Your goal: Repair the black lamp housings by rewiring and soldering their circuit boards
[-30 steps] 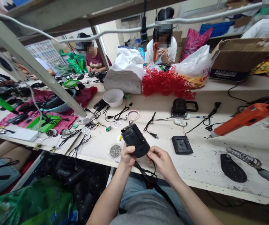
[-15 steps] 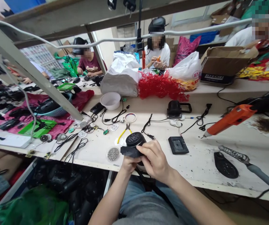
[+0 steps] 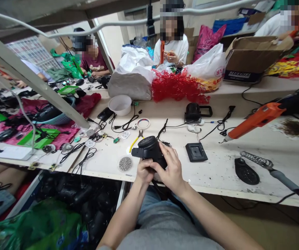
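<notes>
Well, the black device [image 3: 153, 152] sits up in the air between the two hands, just above the near edge of the white table [image 3: 105, 152]. Its round, patterned end faces mostly upward and tilts a little, clear of the fingers, while a flat part juts out to the left, past the left hand [image 3: 144, 171]. That hand is closed on the device from below and from the left, with its thumb lying along the near side. The right hand [image 3: 171, 170] wraps the right side: its fingers lie extended along the casing, and its thumb presses on the near face, close to the left thumb. So the body is pinched between both hands; the fingertips underneath are hidden, and how they press cannot be told.

Just beyond the device lie the yellow-handled pliers [image 3: 134, 143], with a roll of tape [image 3: 143, 123] behind them. Left of the left hand stands a round dish [image 3: 118, 164] of small metal pieces [image 3: 125, 163]. Well to the right of the right hand lies a square black frame [image 3: 196, 152].
</notes>
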Demonstrator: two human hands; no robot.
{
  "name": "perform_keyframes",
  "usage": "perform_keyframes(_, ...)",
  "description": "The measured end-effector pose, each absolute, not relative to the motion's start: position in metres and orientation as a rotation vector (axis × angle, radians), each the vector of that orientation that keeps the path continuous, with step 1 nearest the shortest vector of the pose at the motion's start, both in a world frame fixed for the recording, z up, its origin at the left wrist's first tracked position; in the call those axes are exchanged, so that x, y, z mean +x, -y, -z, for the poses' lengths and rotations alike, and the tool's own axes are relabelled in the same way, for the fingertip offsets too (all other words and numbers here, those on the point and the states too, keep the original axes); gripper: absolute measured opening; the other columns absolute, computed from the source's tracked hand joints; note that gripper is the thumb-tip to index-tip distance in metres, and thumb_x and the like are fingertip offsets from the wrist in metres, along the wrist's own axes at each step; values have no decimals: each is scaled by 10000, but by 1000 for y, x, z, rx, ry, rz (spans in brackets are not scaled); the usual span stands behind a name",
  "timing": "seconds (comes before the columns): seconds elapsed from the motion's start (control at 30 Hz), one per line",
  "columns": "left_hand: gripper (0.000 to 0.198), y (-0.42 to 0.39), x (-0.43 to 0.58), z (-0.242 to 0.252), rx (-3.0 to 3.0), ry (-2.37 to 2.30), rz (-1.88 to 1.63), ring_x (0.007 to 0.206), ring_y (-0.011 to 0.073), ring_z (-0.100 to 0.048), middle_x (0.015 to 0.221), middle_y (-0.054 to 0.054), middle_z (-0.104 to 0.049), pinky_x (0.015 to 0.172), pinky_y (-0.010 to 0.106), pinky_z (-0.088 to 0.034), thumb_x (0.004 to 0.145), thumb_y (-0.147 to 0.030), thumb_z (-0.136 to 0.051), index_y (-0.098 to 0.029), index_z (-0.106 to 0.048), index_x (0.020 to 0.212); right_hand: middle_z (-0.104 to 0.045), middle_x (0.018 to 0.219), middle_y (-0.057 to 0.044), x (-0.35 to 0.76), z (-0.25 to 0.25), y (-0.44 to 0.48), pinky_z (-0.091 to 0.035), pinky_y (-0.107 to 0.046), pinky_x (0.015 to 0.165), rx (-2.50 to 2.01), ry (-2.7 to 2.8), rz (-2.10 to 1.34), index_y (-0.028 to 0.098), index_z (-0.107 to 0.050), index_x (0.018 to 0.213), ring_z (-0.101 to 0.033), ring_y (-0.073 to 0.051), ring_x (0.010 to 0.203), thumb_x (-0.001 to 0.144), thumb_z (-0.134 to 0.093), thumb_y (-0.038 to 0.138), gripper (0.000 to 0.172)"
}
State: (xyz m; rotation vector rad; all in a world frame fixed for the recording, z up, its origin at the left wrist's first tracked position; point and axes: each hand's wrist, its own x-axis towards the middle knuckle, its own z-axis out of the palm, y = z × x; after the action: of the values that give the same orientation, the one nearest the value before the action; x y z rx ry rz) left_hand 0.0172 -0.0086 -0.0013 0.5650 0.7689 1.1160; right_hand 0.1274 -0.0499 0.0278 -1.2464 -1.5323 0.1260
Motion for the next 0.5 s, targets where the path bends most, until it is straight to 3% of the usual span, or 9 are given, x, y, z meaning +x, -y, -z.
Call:
perform_keyframes(0.1,483,2,25,-8,505,-717,-1144,983,296,-693,920,66,-756,935,426,-546,556,-342,-744,-176,-734,1010,-606,1224,-147,131,-30,43,-535,-466,975,-1263,1499,-258,234,-398,1531,-600,-281,1146,936,-616,386,652)
perform_keyframes(0.3,401,-10,37,-29,257,-675,-1173,829,237,-688,895,60,-741,818,383,-567,665,-470,-721,-182,-697,944,-573,1339,-156,135,-32,46,-494,-520,1051,-1341,1516,-385,223,-423,1492,-552,-312,1263,810,-747,399,776)
perform_keyframes(0.5,338,-7,44,-36,191,-657,-1275,788,206,-695,867,80,-734,762,294,-548,607,-359,-746,-134,-684,852,-704,1103,-148,124,-27,47,-579,-476,884,-1369,1356,-92,170,-597,1186,-673,-295,1047,821,-728,429,466)
